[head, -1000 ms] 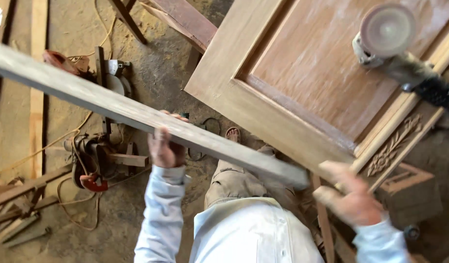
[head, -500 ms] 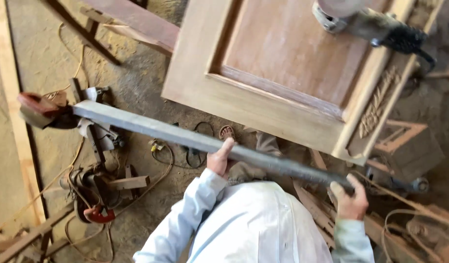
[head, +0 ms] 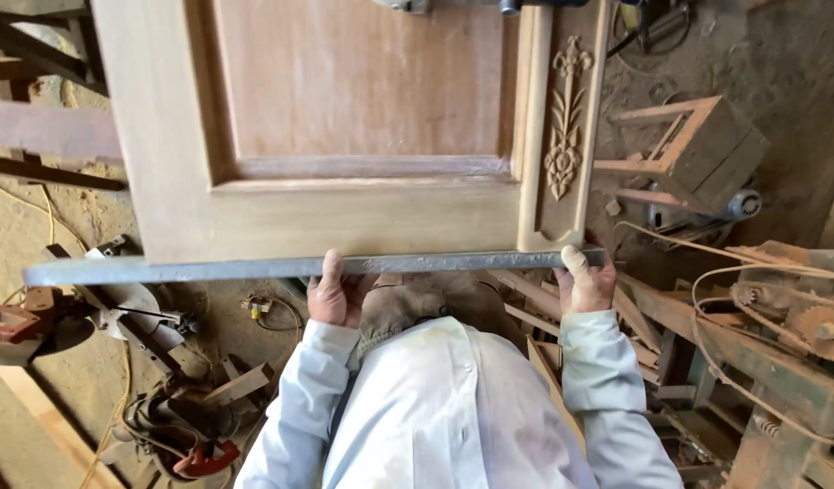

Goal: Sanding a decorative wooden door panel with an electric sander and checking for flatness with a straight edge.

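A long grey wooden strip (head: 209, 268) lies level along the near edge of a large panelled wooden door (head: 344, 208). My left hand (head: 337, 292) grips the strip near its middle, thumb on top. At the strip's right end my right hand (head: 583, 281) holds it, just below the door's carved floral strip (head: 563, 136). The strip's left end reaches past the door, over the floor.
A circular saw (head: 118, 312) and red power tools (head: 200, 457) lie on the dusty floor at left. A wooden stool frame (head: 697, 149) lies at right, with cables and a rusty green machine (head: 797, 353). Offcuts (head: 534, 299) pile under the door.
The strip has swung from a slant to level against the door's near edge. Both hands kept their hold, and the view has shifted so that the door is square in front of me.
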